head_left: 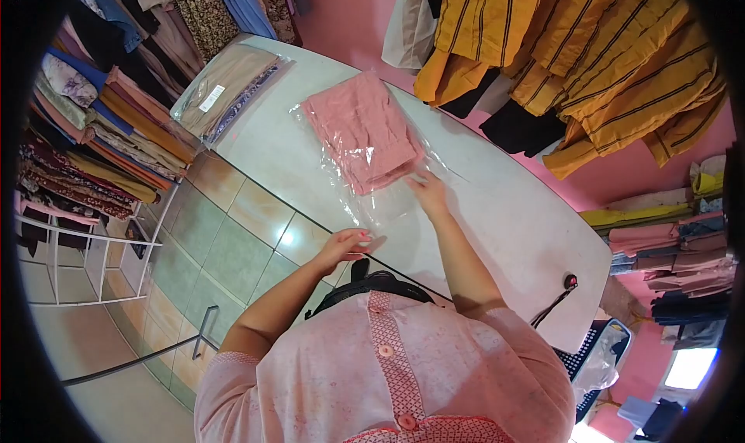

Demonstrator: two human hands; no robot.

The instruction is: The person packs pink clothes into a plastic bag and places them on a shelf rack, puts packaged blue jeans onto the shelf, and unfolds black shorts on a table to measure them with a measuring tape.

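A folded pink garment [361,128] lies on the white table inside a clear plastic bag [380,206]. The bag reaches past the cloth toward me, its near end loose and crinkled. My right hand [428,194] is at the bag's near right side, fingers apart and tips by the garment's lower corner; whether they press on the plastic is hard to tell. Near the table's front edge, below the bag's loose end, my left hand [344,249] hovers with its fingers loosely bent and apart. I see nothing held in it.
More bagged, folded clothes [225,93] lie at the left end of the white table [520,218]. A cable [552,299] comes through the table at right. Yellow striped garments [574,55] hang over the far edge. A clothes rack [101,148] stands left, a crate [597,357] at lower right.
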